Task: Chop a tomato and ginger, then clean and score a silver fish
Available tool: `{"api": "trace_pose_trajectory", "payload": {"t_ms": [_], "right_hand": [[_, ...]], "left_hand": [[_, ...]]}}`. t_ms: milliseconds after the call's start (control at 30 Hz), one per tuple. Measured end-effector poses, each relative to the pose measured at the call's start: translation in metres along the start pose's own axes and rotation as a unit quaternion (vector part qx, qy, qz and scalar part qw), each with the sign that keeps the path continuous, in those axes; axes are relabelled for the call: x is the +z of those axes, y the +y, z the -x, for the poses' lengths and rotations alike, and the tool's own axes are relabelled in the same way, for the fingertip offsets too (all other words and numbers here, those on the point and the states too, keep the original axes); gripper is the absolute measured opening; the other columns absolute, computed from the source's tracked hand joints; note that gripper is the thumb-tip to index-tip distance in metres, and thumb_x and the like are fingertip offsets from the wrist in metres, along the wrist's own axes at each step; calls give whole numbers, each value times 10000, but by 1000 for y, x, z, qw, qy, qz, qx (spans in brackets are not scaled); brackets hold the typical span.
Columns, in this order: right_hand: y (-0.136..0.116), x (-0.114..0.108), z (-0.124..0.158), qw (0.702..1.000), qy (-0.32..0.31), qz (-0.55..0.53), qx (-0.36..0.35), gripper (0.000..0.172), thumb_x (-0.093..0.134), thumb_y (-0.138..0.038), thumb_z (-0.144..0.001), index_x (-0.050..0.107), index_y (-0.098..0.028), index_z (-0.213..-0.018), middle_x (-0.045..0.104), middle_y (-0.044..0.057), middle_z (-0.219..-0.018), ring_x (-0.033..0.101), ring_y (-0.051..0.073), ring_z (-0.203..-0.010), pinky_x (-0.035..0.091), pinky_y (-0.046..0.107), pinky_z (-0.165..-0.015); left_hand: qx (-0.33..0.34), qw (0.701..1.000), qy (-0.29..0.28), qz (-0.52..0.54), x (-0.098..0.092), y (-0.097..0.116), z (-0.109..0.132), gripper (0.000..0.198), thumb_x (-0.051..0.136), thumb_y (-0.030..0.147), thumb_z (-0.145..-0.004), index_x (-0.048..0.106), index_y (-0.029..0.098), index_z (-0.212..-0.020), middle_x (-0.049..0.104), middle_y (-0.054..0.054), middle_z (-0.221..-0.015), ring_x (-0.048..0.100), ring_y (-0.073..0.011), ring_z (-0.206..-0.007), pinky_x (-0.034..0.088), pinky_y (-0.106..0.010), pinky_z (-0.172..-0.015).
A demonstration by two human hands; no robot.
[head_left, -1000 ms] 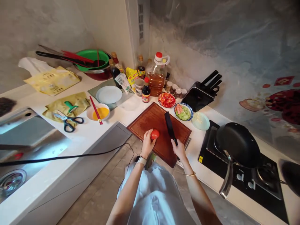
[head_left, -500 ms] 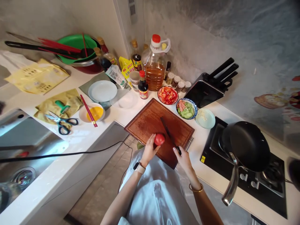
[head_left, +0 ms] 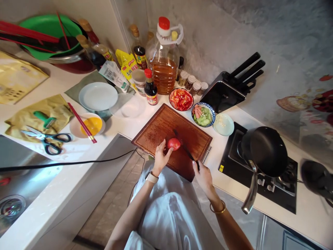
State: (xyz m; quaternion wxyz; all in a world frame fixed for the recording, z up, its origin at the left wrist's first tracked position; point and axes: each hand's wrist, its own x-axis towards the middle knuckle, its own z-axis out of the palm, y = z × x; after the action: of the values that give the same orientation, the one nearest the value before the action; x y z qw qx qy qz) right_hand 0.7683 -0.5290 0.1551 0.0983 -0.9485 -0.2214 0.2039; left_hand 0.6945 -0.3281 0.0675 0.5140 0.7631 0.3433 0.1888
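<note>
A red tomato (head_left: 173,143) lies on the brown wooden cutting board (head_left: 158,132), near its front edge. My left hand (head_left: 160,157) grips the tomato from the left with curled fingers. My right hand (head_left: 203,174) is wrapped round the black handle of a dark knife (head_left: 183,147). The blade is turned on edge and its tip reaches just past the tomato's right side, touching or nearly touching it.
Bowls of red pepper slices (head_left: 181,99), cucumber with ham (head_left: 203,115) and garlic (head_left: 223,124) stand behind the board. A black pan (head_left: 263,150) sits on the hob at right, a knife block (head_left: 227,91) behind. Oil jug (head_left: 163,60), bottles, egg bowl (head_left: 87,125), scissors (head_left: 48,141) lie left.
The knife blade has turned from flat to on edge and come down beside the tomato. My left hand stays on the tomato. The view has dipped and shifted closer.
</note>
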Motion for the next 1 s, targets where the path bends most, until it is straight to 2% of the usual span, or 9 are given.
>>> {"api": "trace_pose_trajectory", "payload": {"t_ms": [100,233,433,633,867,1000], "right_hand": [[-10,5,9,999,-14,48,-6,444,270,-462,-983,612,-181,-954,714,82,-771,667,191,-653,322,251,-554],[-16,11,14,997,-26,68,-6,400,297,-422,-987,611,-177,-946,717,81,-787,664,175,-658,307,245,-555],[-11,4,14,998,-42,50,-7,358,324,-414,-979,596,-187,-928,703,58,-733,647,159,-623,293,241,-546],[-13,-7,4,995,-88,42,-5,337,334,-389,-973,600,-192,-909,688,50,-697,630,150,-591,294,242,-532],[-30,-12,-9,991,-106,85,-3,329,347,-375,-968,606,-181,-909,684,73,-709,644,176,-615,325,249,-535],[-46,1,-30,990,-108,87,-3,322,359,-364,-969,610,-169,-922,683,88,-721,657,181,-646,373,247,-566]], "left_hand": [[-78,994,46,63,10,-1,4,511,641,450,-793,601,133,-1192,624,-124,-1061,608,-175,-829,517,-326,-755],[-128,985,74,93,23,0,2,465,676,450,-758,644,132,-1096,641,-104,-1013,606,-170,-831,508,-326,-783],[-128,983,68,112,26,4,2,506,666,455,-771,611,134,-1157,614,-125,-1084,615,-182,-873,522,-338,-779],[-108,987,53,102,23,2,2,499,657,475,-778,612,142,-1147,590,-123,-1083,622,-177,-873,537,-335,-778],[-104,989,37,104,20,-3,0,513,651,503,-777,617,132,-1130,598,-131,-1078,634,-187,-882,549,-364,-792],[-99,989,32,101,19,0,1,499,642,489,-792,615,129,-1136,596,-132,-1077,640,-188,-878,559,-373,-793]]}}
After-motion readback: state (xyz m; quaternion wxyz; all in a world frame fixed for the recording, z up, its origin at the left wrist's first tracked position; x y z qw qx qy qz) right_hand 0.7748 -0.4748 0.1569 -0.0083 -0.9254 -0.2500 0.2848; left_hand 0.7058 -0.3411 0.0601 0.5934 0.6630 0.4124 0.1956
